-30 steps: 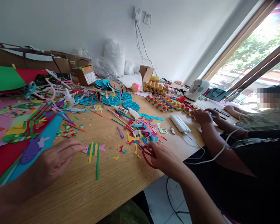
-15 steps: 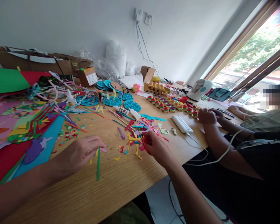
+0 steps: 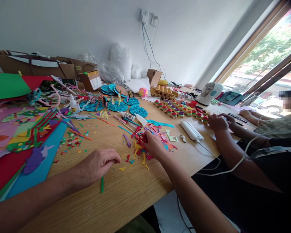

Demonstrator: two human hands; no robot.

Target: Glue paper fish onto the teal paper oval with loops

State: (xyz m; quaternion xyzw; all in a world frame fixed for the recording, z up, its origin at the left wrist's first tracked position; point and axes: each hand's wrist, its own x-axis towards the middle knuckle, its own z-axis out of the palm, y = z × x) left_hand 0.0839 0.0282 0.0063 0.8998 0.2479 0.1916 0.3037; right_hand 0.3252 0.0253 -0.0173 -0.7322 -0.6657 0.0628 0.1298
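My right hand [image 3: 153, 144] is closed around the red handles of a pair of scissors [image 3: 142, 141], over a heap of cut coloured paper scraps [image 3: 160, 134]. The blades point away to the left, partly lost among the scraps. Lower and to the left, my left hand [image 3: 100, 164] hovers with its fingers curled together; whatever they pinch, if anything, is hidden. Under that hand lies a green strip [image 3: 102, 185], its upper part covered. Small yellow scraps [image 3: 122, 169] are scattered between the two hands.
Glue bottles [image 3: 129, 116] and blue discs [image 3: 138, 111] stand beyond the scraps. Coloured sheets with paper fish [image 3: 35, 158] cover the left. Farther right are a white cabled device [image 3: 191, 130], egg trays with painted balls [image 3: 181, 110], and a co-worker's hands [image 3: 218, 122].
My left hand has moved right and slightly down; the pink piece at its fingertips no longer shows. My right hand has shifted left with the scissors, over the scraps.
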